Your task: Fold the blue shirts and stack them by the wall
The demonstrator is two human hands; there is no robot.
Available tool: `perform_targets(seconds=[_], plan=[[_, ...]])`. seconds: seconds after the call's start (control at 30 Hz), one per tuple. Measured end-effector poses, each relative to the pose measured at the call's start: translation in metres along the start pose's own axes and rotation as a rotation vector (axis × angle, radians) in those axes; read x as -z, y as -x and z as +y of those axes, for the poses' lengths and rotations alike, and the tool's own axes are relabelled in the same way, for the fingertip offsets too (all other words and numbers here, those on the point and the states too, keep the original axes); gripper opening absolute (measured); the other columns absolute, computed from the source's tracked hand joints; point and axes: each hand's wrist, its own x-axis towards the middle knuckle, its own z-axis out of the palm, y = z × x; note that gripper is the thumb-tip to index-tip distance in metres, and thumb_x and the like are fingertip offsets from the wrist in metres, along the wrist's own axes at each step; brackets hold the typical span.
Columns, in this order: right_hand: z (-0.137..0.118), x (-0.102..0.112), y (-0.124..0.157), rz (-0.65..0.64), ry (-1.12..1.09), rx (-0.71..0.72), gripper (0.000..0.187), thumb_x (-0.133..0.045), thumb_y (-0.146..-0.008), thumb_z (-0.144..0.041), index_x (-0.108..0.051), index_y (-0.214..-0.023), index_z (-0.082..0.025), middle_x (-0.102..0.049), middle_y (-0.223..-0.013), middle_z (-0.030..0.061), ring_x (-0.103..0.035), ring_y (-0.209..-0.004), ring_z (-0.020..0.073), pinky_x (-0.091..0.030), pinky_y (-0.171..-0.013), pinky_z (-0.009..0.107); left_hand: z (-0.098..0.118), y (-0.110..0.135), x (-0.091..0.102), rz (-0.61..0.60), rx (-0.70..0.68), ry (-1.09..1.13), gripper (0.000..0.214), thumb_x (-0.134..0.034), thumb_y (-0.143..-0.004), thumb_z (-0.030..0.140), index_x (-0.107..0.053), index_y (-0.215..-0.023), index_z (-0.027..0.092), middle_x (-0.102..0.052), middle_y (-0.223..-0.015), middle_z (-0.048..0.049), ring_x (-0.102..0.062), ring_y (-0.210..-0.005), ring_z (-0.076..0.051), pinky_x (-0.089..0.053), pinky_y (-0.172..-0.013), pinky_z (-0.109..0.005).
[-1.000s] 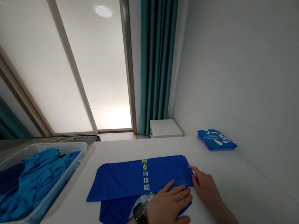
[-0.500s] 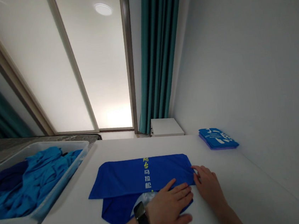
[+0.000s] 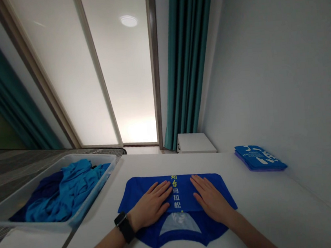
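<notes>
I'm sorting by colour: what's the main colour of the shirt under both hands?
Deep blue shirt, clearest in the head view.

Blue shirt (image 3: 186, 196) with yellow-and-white lettering (image 3: 176, 192)

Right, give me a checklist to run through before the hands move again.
1. Left hand resting flat on the blue shirt, not gripping: ok.
2. Right hand resting flat on the shirt, not gripping: ok.
3. Shirt's neckline spread out, facing the person: ok.
4. Folded pile apart from the shirt, near the wall: ok.
5. Plastic bin clear of the shirt, loose clothes inside it: ok.
6. Layers under the shirt's top fold lying smooth: cannot tell, hidden.
</notes>
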Motion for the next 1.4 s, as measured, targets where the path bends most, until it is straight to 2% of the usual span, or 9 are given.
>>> perform_targets(seconds=[0.27,0.4,0.53,0.67,0.73,0.83,1.07,1.23,1.4], plan=[[0.025,-0.016,-0.001,-0.079,0.066,-0.102,0.063,-0.028,-0.1,-0.053,-0.035,-0.15,-0.015,-0.032,-0.156,0.0123,-0.026,-0.145,0.0253,-0.022,-0.118,0.05,-0.038,0.031,0.001,-0.056,0.157,-0.02,0.054,-0.033,-0.103,0.047,-0.026,-0.154,0.029,-0.027,-0.159,-0.0052,-0.025,-0.146,-0.026,-0.019,-0.119,-0.049],[0.034,-0.019,-0.007,-0.073,0.08,-0.106,0.057,-0.027,-0.101,-0.044,-0.037,-0.15,-0.016,-0.037,-0.154,0.0117,-0.029,-0.144,0.0245,-0.021,-0.118,0.049,-0.057,0.025,0.001,-0.045,0.211,-0.045,0.054,-0.035,-0.103,0.041,-0.029,-0.153,0.023,-0.031,-0.158,-0.0088,-0.029,-0.145,-0.026,-0.022,-0.118,-0.048],[0.046,-0.003,-0.026,-0.1,0.048,-0.041,0.053,-0.038,-0.095,-0.032,-0.042,-0.146,-0.018,-0.048,-0.146,0.0127,-0.041,-0.137,0.0259,-0.024,-0.116,0.049,-0.072,0.006,0.017,-0.055,0.23,-0.092,0.049,-0.046,-0.097,0.033,-0.042,-0.145,0.022,-0.048,-0.147,-0.0101,-0.044,-0.134,-0.028,-0.032,-0.112,-0.045],[0.052,0.023,-0.053,-0.265,-0.009,-0.064,0.05,-0.052,-0.087,-0.031,-0.054,-0.135,-0.018,-0.059,-0.131,0.0149,-0.051,-0.122,0.0282,-0.033,-0.107,0.044,-0.082,-0.02,0.04,-0.193,0.24,-0.112,0.038,-0.052,-0.092,0.032,-0.057,-0.129,0.023,-0.061,-0.125,-0.0099,-0.057,-0.115,-0.028,-0.04,-0.102,-0.042],[0.054,0.034,-0.066,-0.368,-0.033,-0.095,0.042,-0.057,-0.084,-0.031,-0.061,-0.124,-0.018,-0.063,-0.123,0.0133,-0.054,-0.116,0.0283,-0.036,-0.101,0.041,-0.088,-0.031,0.048,-0.296,0.294,-0.077,0.036,-0.056,-0.088,0.033,-0.059,-0.123,0.023,-0.063,-0.12,-0.0094,-0.059,-0.11,-0.027,-0.042,-0.098,-0.041],[0.059,0.045,-0.081,-0.49,-0.071,-0.118,0.035,-0.063,-0.078,-0.031,-0.066,-0.111,-0.02,-0.068,-0.11,0.0091,-0.061,-0.102,0.0249,-0.043,-0.088,0.034,-0.099,-0.043,0.054,-0.421,0.347,-0.017,0.036,-0.062,-0.081,0.037,-0.063,-0.114,0.022,-0.068,-0.106,-0.0069,-0.063,-0.094,-0.024,-0.048,-0.082,-0.034],[0.083,0.054,-0.1,-0.767,-0.111,-0.156,0.026,-0.068,-0.068,-0.031,-0.072,-0.09,-0.019,-0.071,-0.082,0.0008,-0.063,-0.074,0.0189,-0.041,-0.063,0.026,-0.125,-0.043,0.066,-0.622,0.353,0.061,0.022,-0.067,-0.072,0.037,-0.069,-0.083,0.019,-0.067,-0.074,0.0009,-0.058,-0.065,-0.017,-0.041,-0.057,-0.024],[0.095,0.058,-0.101,-0.728,-0.089,-0.158,0.016,-0.067,-0.069,-0.026,-0.07,-0.081,-0.018,-0.066,-0.073,-0.0004,-0.059,-0.068,0.0173,-0.038,-0.059,0.025,-0.132,-0.032,0.07,-0.552,0.347,0.027,0.017,-0.065,-0.074,0.034,-0.067,-0.079,0.018,-0.066,-0.073,0.0001,-0.058,-0.067,-0.017,-0.042,-0.06,-0.025],[0.099,0.067,-0.1,-0.504,-0.078,-0.165,0.012,-0.059,-0.076,-0.019,-0.065,-0.086,-0.016,-0.069,-0.089,0.0069,-0.061,-0.081,0.0196,-0.042,-0.07,0.026,-0.136,-0.024,0.078,-0.337,0.349,-0.063,0.015,-0.057,-0.084,0.031,-0.065,-0.088,0.019,-0.069,-0.092,-0.0053,-0.062,-0.085,-0.021,-0.046,-0.076,-0.029]])
